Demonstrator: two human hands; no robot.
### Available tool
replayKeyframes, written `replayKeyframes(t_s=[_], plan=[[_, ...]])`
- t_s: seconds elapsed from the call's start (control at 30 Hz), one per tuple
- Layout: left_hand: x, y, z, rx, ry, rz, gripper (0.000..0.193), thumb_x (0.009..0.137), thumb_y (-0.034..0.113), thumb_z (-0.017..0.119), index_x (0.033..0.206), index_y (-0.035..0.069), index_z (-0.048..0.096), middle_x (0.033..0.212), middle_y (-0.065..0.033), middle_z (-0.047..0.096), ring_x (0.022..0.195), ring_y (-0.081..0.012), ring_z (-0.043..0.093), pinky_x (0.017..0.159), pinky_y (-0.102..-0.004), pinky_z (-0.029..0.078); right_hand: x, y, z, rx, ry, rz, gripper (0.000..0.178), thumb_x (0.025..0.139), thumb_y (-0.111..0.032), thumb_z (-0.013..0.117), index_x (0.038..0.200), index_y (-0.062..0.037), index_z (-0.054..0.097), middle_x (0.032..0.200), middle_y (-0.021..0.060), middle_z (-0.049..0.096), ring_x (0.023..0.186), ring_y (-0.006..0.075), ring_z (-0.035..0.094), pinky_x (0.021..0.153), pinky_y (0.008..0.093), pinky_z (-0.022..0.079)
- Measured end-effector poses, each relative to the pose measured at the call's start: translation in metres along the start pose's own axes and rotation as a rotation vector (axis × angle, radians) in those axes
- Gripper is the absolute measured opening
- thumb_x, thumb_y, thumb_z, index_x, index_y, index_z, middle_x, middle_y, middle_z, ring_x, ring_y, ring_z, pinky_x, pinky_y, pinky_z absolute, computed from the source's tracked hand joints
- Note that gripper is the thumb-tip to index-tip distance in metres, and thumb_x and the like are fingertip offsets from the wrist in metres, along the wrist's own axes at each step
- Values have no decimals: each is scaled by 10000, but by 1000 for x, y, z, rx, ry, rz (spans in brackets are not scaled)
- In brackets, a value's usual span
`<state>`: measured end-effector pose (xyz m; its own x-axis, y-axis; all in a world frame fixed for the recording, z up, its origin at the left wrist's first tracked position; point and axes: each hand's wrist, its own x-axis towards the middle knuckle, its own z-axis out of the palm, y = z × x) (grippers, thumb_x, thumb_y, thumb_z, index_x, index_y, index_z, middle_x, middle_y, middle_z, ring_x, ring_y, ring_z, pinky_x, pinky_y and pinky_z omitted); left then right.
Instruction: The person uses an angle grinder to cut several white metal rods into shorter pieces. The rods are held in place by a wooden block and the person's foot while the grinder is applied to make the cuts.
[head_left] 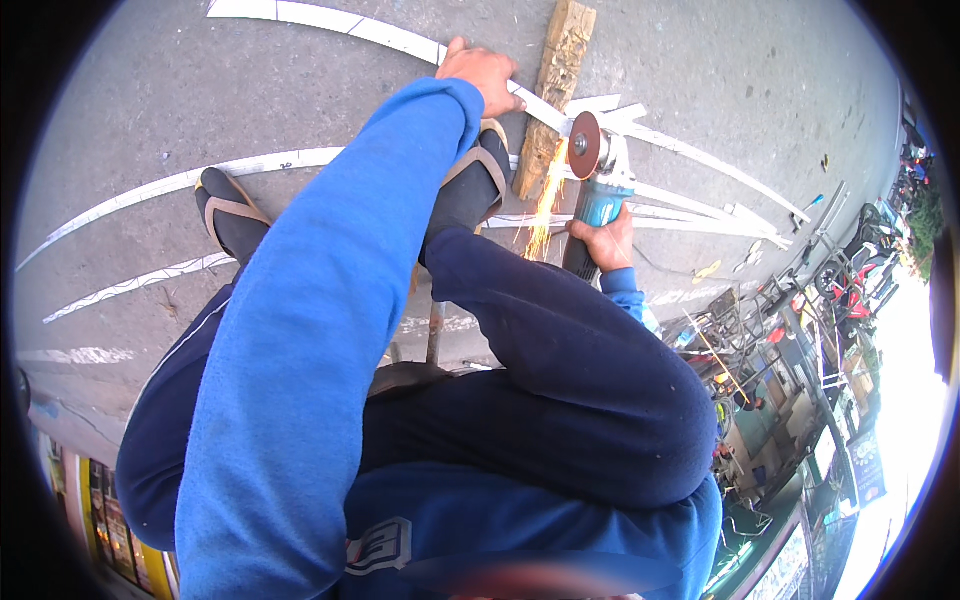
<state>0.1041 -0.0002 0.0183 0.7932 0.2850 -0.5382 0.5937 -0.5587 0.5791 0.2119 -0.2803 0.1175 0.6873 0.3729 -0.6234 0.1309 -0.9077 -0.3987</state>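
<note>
My left hand (482,76) is closed round a long white strip (345,20) with dark line marks, fingers wrapped over its edge. The strip lies across a rough wooden plank (563,50) on the pavement. My right hand (605,243) grips a teal and black angle grinder (601,203). Its reddish-brown disc (584,146) stands on edge at the strip's end, just right of the plank. Orange sparks (546,212) spray from the disc toward me. Exactly where the disc meets the strip is hidden behind it.
More white strips (250,165) lie under and around my sandalled feet (470,190). Several cut pieces (745,220) lie to the right. A cable (660,265) trails by the grinder. Metal frames and clutter (770,350) stand at the right, with a red motorcycle (855,295) beyond.
</note>
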Motion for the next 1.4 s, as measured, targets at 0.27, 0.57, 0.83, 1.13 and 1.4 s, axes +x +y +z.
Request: replayKeyframes(t_s=[0.27, 0.57, 0.83, 1.13, 1.4], plan=[[1, -3, 4, 10, 11, 25, 498, 817, 549, 693, 1145, 176, 723, 988, -70, 722, 1073, -230, 624, 950, -396, 324, -4, 6, 3, 19, -2, -27, 645, 557, -216, 876, 1086, 31, 599, 971, 146, 701, 853, 244, 678, 785, 376, 553], [1, -1, 0, 72, -11, 36, 436, 842, 543, 675, 1054, 165, 725, 956, -65, 706, 999, -250, 643, 922, -441, 361, 7, 34, -9, 7, -60, -132, 631, 575, -189, 861, 1102, 28, 591, 938, 124, 695, 816, 223, 668, 766, 364, 549], [-25, -14, 25, 116, 389, 334, 221, 835, 174, 697, 1055, 156, 706, 1060, -40, 676, 1020, -275, 627, 905, -417, 438, -3, 33, -12, -121, 93, -110, 653, 581, -216, 837, 1124, 39, 579, 955, 189, 696, 838, 323, 688, 803, 409, 548], [-26, -26, 29, 82, 359, 367, 414, 840, 131, 691, 1253, 150, 673, 1163, -65, 693, 1059, -275, 617, 969, -406, 446, -7, 8, -25, -482, 258, -66, 691, 613, -213, 813, 1226, -56, 536, 1037, 231, 684, 957, 435, 666, 834, 491, 537], [-24, -25, 25, 85, 351, 381, 401, 843, 141, 698, 1244, 138, 677, 1159, -68, 698, 1040, -269, 631, 958, -414, 451, 8, 9, -16, -507, 218, -35, 726, 644, -200, 788, 1298, -69, 502, 1138, 191, 655, 1018, 402, 653, 873, 478, 531]])
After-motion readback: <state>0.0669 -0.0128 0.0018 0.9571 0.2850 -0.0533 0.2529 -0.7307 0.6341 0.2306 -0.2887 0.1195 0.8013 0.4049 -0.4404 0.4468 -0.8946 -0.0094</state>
